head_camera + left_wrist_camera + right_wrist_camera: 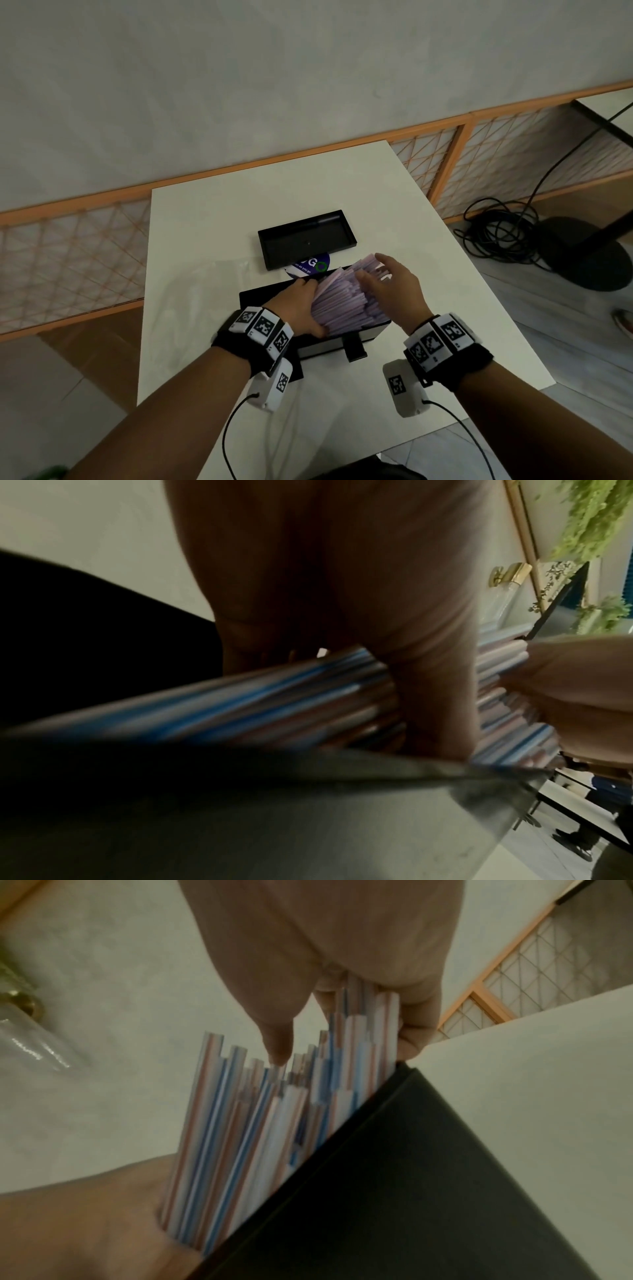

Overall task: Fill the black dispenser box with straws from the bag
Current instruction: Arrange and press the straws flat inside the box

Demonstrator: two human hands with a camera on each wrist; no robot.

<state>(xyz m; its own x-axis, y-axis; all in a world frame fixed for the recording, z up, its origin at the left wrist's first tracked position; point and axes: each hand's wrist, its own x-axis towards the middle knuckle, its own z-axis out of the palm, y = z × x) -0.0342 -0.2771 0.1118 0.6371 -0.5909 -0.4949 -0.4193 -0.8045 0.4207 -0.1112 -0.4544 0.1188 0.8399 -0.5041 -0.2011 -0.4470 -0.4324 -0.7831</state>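
Note:
The black dispenser box [337, 342] stands open on the white table [428, 342], with a thick bundle of striped straws [346, 305] lying slanted across its top. My left hand [303, 305] grips the bundle's left end, thumb on the near side and fingers over the far side. My right hand [388, 282] rests with fairly straight fingers against the uneven right ends. In the right wrist view the thumb tip [279, 1050] touches the straw [246, 1123] ends above the box wall [394, 1191]. The left wrist view shows blurred straws [240, 696] under my palm.
The box's black lid [306, 238] lies upside down further back, partly over a round blue sticker [311, 266]. A clear plastic bag [202, 294] lies flat to the left. Coiled black cable [496, 236] and a stand base [589, 253] sit on the floor to the right.

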